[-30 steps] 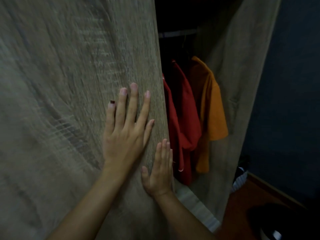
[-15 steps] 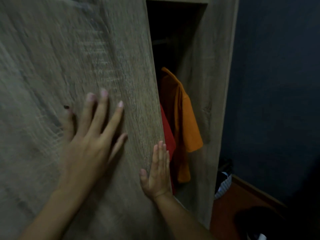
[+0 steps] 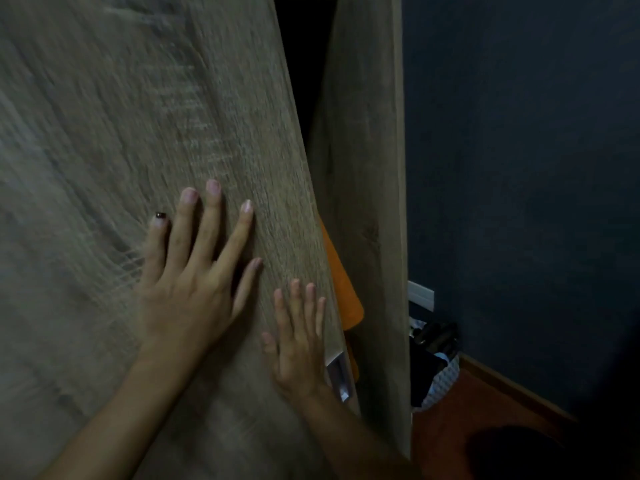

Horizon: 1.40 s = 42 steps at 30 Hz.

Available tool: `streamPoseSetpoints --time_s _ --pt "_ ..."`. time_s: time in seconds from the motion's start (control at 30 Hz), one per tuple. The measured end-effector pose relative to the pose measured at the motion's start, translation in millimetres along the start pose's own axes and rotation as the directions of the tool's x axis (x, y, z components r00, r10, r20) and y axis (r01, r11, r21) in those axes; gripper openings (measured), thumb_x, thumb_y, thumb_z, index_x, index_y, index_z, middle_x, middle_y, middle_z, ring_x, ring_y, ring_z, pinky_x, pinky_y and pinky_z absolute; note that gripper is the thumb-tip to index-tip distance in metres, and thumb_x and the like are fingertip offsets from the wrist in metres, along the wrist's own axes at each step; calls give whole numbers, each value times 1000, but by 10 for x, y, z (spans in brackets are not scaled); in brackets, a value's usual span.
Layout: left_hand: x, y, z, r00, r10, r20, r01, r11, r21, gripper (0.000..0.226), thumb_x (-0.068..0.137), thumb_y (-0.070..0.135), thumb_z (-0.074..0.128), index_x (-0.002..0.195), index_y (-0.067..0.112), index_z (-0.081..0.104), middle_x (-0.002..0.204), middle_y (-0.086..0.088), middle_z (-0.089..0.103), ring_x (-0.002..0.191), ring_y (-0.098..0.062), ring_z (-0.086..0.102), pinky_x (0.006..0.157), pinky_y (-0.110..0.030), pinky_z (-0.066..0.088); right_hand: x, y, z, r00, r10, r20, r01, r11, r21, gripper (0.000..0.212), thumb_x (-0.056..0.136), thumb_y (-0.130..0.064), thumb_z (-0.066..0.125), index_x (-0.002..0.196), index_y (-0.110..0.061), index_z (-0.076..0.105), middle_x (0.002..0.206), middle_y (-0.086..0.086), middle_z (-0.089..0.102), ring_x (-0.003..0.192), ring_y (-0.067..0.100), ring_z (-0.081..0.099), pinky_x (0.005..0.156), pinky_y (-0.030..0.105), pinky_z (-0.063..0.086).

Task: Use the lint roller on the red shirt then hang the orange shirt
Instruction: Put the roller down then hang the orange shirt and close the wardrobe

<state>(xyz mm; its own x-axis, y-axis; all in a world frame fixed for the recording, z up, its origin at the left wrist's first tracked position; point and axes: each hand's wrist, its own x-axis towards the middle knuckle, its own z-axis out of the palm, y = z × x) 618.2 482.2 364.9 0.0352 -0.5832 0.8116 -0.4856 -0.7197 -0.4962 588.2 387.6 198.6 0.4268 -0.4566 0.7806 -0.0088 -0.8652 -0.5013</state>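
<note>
In the head view, both hands were laid flat on the face of a wood-grain wardrobe door. The left hand was spread wide with straight fingers pressed against the panel, and the right hand was placed lower, palm on the wood just beside the door's free edge, fingers straight and nothing gripped. A recessed metal handle was seen at that edge, just beside the right wrist, untouched.

Only a narrow dark gap was left between the door and the wardrobe's side panel. Through it, a strip of the orange shirt was visible, apparently hung inside. The red shirt and the lint roller could not be seen.

The orange shirt was judged to be light, soft and limp; it would be best taken at the shoulders or by its hanger, not by the loose sleeve. That sleeve lay close to the door edge and could be pinched if the panel were pushed home.

To the right, a dark blue wall carried a white wall plate, and a bag of dark items stood on the reddish floor against the wardrobe. Access to the shirt was blocked by the door itself.
</note>
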Motion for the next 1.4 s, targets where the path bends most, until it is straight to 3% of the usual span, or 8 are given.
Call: streamPoseSetpoints --time_s 0.5,0.87,1.4 --pt "762 1017 345 999 17 34 -14 997 -79 59 100 47 29 152 22 17 159 -13 13 146 -29 8 117 -44 4 550 1157 -370 996 -12 -90 9 1000 -29 59 99 -48 13 152 -30 -6 162 -6 -8 149 26 6 119 51 9" --pt "793 1093 378 999 -1 45 5 996 -89 59 100 50 29 152 25 15 158 -13 14 146 -32 10 117 -46 5 586 1363 -330 988 -109 -108 107 994 -25 61 98 -50 13 152 -30 -6 162 -6 -9 149 23 5 118 50 12" --pt "790 1127 373 1000 -27 11 28 999 -46 59 98 51 33 150 24 25 155 -15 24 144 -33 21 116 -47 14 540 1536 -507 975 -207 76 215 969 -120 65 99 -50 19 151 -28 -14 159 -5 -21 149 19 -6 120 44 2"
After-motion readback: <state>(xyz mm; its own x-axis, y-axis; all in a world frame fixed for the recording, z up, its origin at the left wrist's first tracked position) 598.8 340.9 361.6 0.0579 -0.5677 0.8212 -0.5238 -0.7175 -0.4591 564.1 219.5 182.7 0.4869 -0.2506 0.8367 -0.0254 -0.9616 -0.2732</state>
